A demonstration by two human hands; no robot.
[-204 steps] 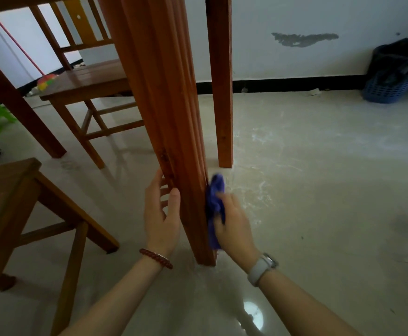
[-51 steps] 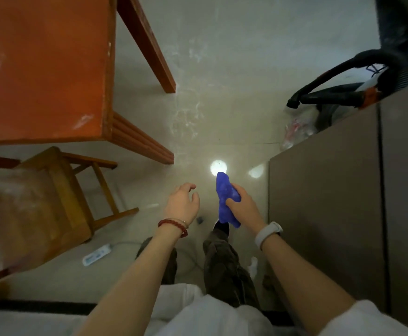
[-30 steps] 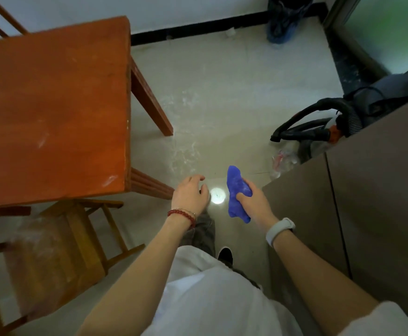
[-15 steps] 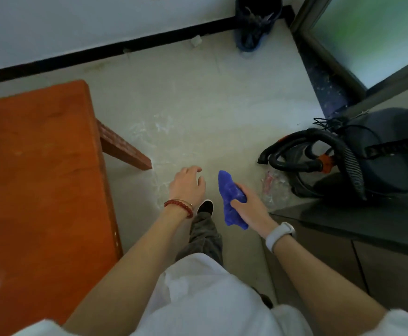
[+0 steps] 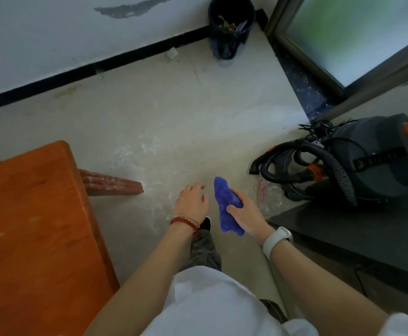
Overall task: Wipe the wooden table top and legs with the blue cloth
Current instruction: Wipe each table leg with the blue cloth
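Closest in, bottom centre of the frame, a white shirt and two bare forearms reach forward. The right hand (image 5: pixel 243 215) has the blue cloth (image 5: pixel 226 204) bunched lengthways in its grip, fingers curled round the middle so both ends stick out. That reads as a carrying hold rather than a wiping one: the cloth is in the air over the floor, touching nothing wooden. It looks soft and nubbly, crumpled into a long wad. A pale smooth watch (image 5: pixel 277 240) sits on that wrist.

Just beside it, centre frame, the left hand (image 5: pixel 192 201) hangs with a loose, empty grip, fingers relaxed and slightly curled, a red bead bracelet (image 5: pixel 184 221) at the wrist. It's free, probably ready to steady the furniture.

At the lower left lies the tabletop (image 5: pixel 36 234), a flat orange-brown slab with rounded corner and a few pale scuffs, well apart from the cloth. One ribbed table leg (image 5: pixel 114 185) angles out from under it toward centre frame, its grooves likely dust traps.

Right of frame, a dark counter (image 5: pixel 358 238) carries a grey vacuum cleaner (image 5: pixel 367 161) with a corrugated hose. The floor (image 5: pixel 174 117) is pale, glossy and streaked with white marks. Farthest off, at the top of the frame, a dark bin (image 5: pixel 231 27) stands against the wall.
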